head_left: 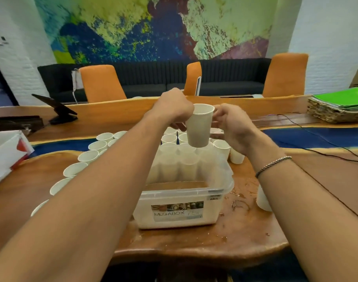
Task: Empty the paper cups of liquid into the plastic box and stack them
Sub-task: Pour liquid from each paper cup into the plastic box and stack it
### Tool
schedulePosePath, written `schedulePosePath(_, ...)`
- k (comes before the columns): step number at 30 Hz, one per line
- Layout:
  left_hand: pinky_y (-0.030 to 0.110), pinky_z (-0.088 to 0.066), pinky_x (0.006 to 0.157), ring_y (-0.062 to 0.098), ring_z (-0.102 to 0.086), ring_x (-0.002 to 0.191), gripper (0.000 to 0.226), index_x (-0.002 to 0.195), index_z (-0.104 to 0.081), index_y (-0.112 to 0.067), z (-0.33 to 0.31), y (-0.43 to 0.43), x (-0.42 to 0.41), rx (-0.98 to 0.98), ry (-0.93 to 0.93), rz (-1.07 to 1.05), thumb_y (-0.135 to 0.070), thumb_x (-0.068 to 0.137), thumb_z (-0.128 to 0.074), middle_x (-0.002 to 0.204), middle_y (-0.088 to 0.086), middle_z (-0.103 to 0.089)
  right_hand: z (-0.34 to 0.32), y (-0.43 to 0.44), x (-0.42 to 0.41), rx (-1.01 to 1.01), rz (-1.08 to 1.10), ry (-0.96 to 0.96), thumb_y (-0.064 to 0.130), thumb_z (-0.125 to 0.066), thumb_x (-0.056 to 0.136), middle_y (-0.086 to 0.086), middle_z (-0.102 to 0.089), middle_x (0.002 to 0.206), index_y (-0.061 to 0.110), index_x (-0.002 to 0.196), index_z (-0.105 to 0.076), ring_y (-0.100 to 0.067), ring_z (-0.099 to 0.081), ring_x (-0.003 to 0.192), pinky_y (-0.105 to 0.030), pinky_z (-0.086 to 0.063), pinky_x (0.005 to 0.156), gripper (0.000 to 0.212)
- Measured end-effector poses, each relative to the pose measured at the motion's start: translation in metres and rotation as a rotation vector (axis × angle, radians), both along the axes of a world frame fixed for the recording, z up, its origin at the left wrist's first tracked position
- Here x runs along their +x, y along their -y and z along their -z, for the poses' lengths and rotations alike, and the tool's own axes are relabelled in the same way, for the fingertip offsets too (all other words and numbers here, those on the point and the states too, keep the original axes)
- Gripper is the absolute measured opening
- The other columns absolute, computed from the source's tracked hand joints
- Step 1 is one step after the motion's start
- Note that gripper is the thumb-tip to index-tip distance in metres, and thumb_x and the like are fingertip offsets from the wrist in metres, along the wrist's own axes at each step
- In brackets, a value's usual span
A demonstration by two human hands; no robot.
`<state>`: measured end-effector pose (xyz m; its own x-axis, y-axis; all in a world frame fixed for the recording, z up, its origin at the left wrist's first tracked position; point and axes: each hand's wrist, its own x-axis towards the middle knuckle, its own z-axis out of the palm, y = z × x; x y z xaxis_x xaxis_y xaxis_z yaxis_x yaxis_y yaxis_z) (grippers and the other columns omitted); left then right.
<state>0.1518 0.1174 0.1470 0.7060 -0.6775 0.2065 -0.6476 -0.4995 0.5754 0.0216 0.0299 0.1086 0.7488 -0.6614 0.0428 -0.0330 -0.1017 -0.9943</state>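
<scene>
Two bare forearms enter from the lower corners and converge over the middle of the counter point(194, 245), a slab of glossy brown wood with a rounded, irregular near edge. Nearest stands the plastic box point(145, 212), rectangular and translucent, with rounded corners and a printed label on its front wall. A shallow layer of brown liquid point(178, 185) lies inside it. Droplets point(239, 202) glisten on the wood just right of the box. One white cup point(262, 200), partly hidden by the right forearm, stands beside them. A braided metal bracelet point(273, 165) circles the right wrist. Left of the box, a curving row of open paper cups point(75, 168), white and matte, runs away from the viewer. Further cups point(169, 138) cluster behind the box.

Above the box's far end both hands meet on a single tall paper cup point(199, 129), upright and clear of the counter. The left hand point(174, 110), knuckles up, curls its grip against the cup's upper left side. The right hand point(233, 129) closes its grip on the opposite side, fingers bent toward the rim. Whether the held cup contains liquid cannot be told.

Beyond runs a blue inlaid band point(316, 137) set in the wood. Farther still are a stack of green folders point(340, 98), orange chairs point(100, 82), a dark sofa point(153, 78) and a multicoloured mural point(153, 27).
</scene>
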Motion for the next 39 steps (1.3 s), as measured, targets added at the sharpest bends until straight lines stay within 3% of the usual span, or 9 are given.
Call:
schedulePosePath(2,0.023,-0.058,0.052,0.015,-0.073,0.059,0.014,0.109,-0.067,-0.012,0.004,-0.014,0.003,0.006,0.001,-0.016,-0.016,0.098,-0.059,0.086,0.004,-0.069,0.018,-0.013,0.003,0.115,-0.166,0.082,0.02,-0.041,0.093,-0.006,-0.063,0.128,0.021,0.115,-0.063,-0.023,-0.058,0.114,-0.052,-0.049,0.1,0.031)
schedulePosePath(5,0.025,-0.059,0.056,0.018,-0.074,0.065,0.014,0.103,-0.068,-0.009,0.014,-0.03,0.005,0.023,-0.038,-0.03,-0.013,0.098,-0.055,0.087,0.007,-0.07,0.04,-0.028,0.016,0.048,-0.232,0.036,0.014,-0.058,0.091,-0.004,-0.063,0.118,0.035,0.109,-0.059,-0.024,-0.057,0.111,-0.053,-0.052,0.097,0.028)
schedulePosePath(9,0.031,-0.062,0.062,0.018,-0.074,0.063,0.03,0.101,-0.069,-0.008,0.038,-0.043,0.012,0.001,-0.076,-0.064,-0.027,0.104,-0.047,0.086,0.007,-0.073,0.065,-0.036,0.034,-0.073,-0.145,-0.003,0.02,-0.081,0.076,-0.002,-0.066,0.115,0.029,0.127,-0.057,-0.023,-0.061,0.108,-0.038,-0.058,0.071,0.057)
schedulePosePath(13,0.044,-0.055,0.087,0.024,-0.066,0.089,0.048,0.094,-0.072,-0.015,0.068,-0.06,0.027,-0.036,-0.007,-0.095,-0.042,0.106,-0.034,0.096,0.004,-0.073,0.076,-0.034,0.037,-0.137,-0.118,-0.076,0.019,-0.085,0.074,0.002,-0.064,0.112,0.026,0.127,-0.054,-0.018,-0.06,0.103,-0.033,-0.054,0.073,0.061)
schedulePosePath(16,0.041,-0.05,0.082,0.029,-0.061,0.093,0.039,0.081,-0.061,-0.018,0.097,-0.071,0.038,-0.001,0.039,-0.091,-0.034,0.105,-0.035,0.101,0.009,-0.07,0.077,-0.031,0.037,-0.202,-0.115,-0.123,0.016,-0.085,0.074,0.005,-0.064,0.109,0.029,0.119,-0.054,-0.015,-0.06,0.101,-0.032,-0.053,0.079,0.056)
schedulePosePath(20,0.039,-0.046,0.078,0.028,-0.058,0.098,0.038,0.093,-0.064,-0.017,0.122,-0.075,0.041,0.012,0.098,-0.112,-0.035,0.107,-0.034,0.101,0.003,-0.067,0.076,-0.029,0.035,-0.233,-0.133,-0.142,0.016,-0.084,0.076,0.009,-0.061,0.109,0.031,0.121,-0.05,-0.01,-0.057,0.099,-0.026,-0.048,0.072,0.059)
schedulePosePath(24,0.039,-0.043,0.075,0.03,-0.058,0.099,0.041,0.077,-0.055,-0.018,0.128,-0.074,0.045,0.07,0.131,-0.094,-0.036,0.107,-0.033,0.095,0.004,-0.066,0.08,-0.029,0.032,-0.235,-0.121,-0.132,0.014,-0.083,0.075,0.008,-0.064,0.108,0.03,0.122,-0.055,-0.011,-0.06,0.1,-0.025,-0.048,0.071,0.057)
schedulePosePath(33,0.039,-0.043,0.095,0.029,-0.054,0.122,0.034,0.125,-0.066,-0.023,0.132,-0.074,0.048,0.141,0.183,-0.079,-0.031,0.105,-0.04,0.131,0.002,-0.065,0.089,-0.025,0.034,-0.445,-0.079,-0.224,0.018,-0.084,0.073,0.004,-0.058,0.118,0.028,0.134,-0.049,-0.018,-0.055,0.106,-0.034,-0.048,0.085,0.071)
schedulePosePath(39,0.038,-0.039,0.106,0.026,-0.047,0.133,0.048,0.141,-0.055,-0.027,0.132,-0.076,0.046,0.185,0.224,-0.081,-0.011,0.095,-0.05,0.147,-0.001,-0.054,0.087,-0.025,0.032,-0.527,-0.054,-0.293,0.019,-0.081,0.077,0.005,-0.056,0.114,0.028,0.13,-0.048,-0.019,-0.054,0.106,-0.024,-0.039,0.07,0.064)
